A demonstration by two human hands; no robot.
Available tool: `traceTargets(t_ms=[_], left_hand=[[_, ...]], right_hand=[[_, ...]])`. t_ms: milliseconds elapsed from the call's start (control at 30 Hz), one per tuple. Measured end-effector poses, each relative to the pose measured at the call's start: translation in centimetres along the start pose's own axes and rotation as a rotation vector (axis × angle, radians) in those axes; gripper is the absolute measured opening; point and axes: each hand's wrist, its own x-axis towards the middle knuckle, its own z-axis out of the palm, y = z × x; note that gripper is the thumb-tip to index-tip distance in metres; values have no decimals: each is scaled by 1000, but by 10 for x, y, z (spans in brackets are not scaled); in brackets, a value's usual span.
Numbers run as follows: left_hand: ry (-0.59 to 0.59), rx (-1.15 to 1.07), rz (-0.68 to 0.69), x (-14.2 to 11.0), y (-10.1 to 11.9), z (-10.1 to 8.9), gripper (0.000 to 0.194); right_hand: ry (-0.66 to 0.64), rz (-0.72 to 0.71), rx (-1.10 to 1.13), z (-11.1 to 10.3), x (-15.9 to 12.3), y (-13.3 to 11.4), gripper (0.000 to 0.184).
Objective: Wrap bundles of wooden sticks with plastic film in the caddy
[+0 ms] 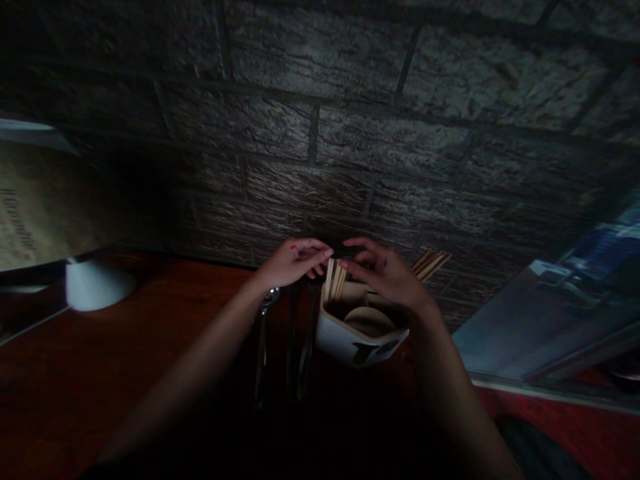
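A white caddy [345,341] with dark printing on its front stands against the wall, holding a round light-brown disc [370,321]. Thin wooden chopsticks [334,283] rise upright from its left side, and more wooden sticks [433,264] lean out at the back right. My left hand [295,261] has its thumb and fingers closed at the upright chopsticks' tops. From the other side my right hand [385,270] curls its fingers, its thumb against the same chopsticks. Dim light hides the exact contact of the fingertips.
Left of the caddy are a metal slotted spoon [270,298] and dark long-handled utensils [305,353]. A brown printed panel [45,207] and a white cone-shaped object [97,287] stand at far left. The stone-block wall [280,133] rises behind; a pale bluish panel [520,320] is at right.
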Motion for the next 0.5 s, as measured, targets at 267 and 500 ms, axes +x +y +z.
traceTargets(t_ms=[267, 500], left_hand=[[12, -20, 82, 2, -4, 3, 24], [101, -55, 166, 0, 3, 8, 27]], right_hand=[[15, -21, 214, 6, 5, -3, 36], [73, -18, 326, 9, 8, -2, 24]])
